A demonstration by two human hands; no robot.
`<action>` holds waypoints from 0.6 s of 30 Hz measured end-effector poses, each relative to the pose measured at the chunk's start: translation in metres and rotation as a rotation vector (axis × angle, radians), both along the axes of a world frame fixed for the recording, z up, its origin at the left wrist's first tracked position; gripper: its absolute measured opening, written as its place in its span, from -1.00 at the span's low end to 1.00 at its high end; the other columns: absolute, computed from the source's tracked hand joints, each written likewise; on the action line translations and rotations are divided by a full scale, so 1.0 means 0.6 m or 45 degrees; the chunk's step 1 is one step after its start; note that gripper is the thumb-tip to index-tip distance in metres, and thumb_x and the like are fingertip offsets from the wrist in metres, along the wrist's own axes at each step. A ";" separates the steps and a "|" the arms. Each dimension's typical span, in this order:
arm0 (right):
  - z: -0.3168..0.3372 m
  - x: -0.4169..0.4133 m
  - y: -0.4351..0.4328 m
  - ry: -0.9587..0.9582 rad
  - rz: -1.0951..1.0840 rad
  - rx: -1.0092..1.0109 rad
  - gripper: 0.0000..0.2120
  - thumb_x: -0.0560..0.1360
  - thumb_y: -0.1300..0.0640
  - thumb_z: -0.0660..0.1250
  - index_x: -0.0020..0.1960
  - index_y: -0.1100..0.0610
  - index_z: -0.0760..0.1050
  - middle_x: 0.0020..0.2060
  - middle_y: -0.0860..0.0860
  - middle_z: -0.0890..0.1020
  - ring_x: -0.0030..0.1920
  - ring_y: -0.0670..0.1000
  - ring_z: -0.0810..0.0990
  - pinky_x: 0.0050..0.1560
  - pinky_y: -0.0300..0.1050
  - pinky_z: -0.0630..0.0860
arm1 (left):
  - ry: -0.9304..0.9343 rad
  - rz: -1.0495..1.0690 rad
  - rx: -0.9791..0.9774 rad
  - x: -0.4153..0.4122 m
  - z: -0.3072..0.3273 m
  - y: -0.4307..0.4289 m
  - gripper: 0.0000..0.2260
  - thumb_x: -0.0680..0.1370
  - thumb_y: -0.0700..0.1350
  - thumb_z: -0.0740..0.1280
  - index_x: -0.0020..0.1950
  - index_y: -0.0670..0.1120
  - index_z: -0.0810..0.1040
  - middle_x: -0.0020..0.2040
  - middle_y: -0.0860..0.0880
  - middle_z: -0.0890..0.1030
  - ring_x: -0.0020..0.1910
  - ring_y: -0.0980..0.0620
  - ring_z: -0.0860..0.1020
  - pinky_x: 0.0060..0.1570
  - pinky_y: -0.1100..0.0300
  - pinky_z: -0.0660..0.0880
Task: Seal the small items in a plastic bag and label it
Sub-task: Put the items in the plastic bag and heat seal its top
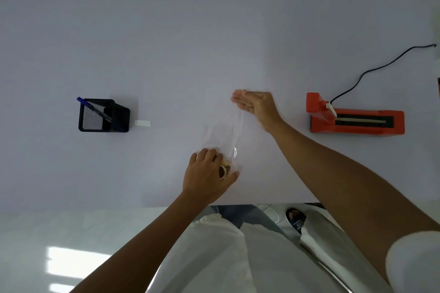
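Hands (209, 173) between pen holder (103, 115), sealer (356, 120).

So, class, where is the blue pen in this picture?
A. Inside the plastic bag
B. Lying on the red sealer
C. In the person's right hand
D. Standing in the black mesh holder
D: the blue pen leans inside the black mesh holder at the table's left.

A plain packing workstation: white table (166, 43), orange heat sealer (357, 121), mesh pen holder (103, 116).

Readable text: none
White label (142, 123) beside the pen holder (104, 115): blank
Pen (94, 109) print: too small to read
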State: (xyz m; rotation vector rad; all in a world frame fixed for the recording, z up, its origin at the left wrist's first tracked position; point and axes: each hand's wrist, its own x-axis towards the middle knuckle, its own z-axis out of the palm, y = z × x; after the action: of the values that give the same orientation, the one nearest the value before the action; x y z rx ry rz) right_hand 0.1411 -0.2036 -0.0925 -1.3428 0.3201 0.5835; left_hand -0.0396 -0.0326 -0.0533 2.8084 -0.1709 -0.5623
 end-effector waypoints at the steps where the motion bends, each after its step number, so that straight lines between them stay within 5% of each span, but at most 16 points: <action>1: 0.001 0.001 0.001 -0.020 -0.003 -0.011 -0.74 0.62 0.16 0.24 0.15 0.26 0.63 0.07 0.14 0.72 0.14 0.09 0.69 0.20 -0.06 0.57 | 0.010 -0.006 0.004 0.000 0.001 0.000 -0.36 0.50 0.44 -0.04 0.22 0.00 0.51 0.28 0.03 0.55 0.26 0.00 0.48 0.31 0.02 0.40; 7: 0.025 -0.071 0.019 -0.159 0.117 -0.026 -0.68 0.61 0.09 0.22 0.18 0.24 0.64 0.09 0.10 0.72 0.19 0.06 0.66 0.22 -0.14 0.56 | 0.058 0.008 0.017 -0.005 0.005 0.002 -0.35 0.47 0.46 -0.03 0.24 0.04 0.48 0.30 0.05 0.52 0.29 -0.01 0.46 0.31 -0.01 0.40; 12: 0.022 -0.148 0.046 -0.014 0.439 0.103 -0.66 0.67 0.12 0.14 0.23 0.26 0.60 0.11 0.13 0.71 0.19 0.10 0.66 0.28 -0.03 0.55 | 0.096 -0.013 0.042 -0.002 0.012 0.001 -0.29 0.45 0.49 -0.09 0.31 0.05 0.46 0.34 0.03 0.51 0.34 -0.03 0.43 0.36 -0.04 0.35; 18: 0.009 -0.154 0.068 0.053 0.593 0.084 -0.65 0.67 0.11 0.15 0.23 0.29 0.60 0.11 0.13 0.71 0.17 0.07 0.67 0.25 -0.14 0.55 | 0.124 0.013 0.006 -0.003 0.015 0.001 -0.28 0.45 0.49 -0.09 0.36 0.08 0.44 0.40 0.05 0.49 0.39 -0.02 0.42 0.43 -0.07 0.31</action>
State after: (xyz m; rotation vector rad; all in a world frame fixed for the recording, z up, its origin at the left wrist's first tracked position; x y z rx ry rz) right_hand 0.0485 -0.1628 -0.0871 -1.3482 0.0159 1.0017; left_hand -0.0417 -0.0320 -0.0443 2.7777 -0.1354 -0.6957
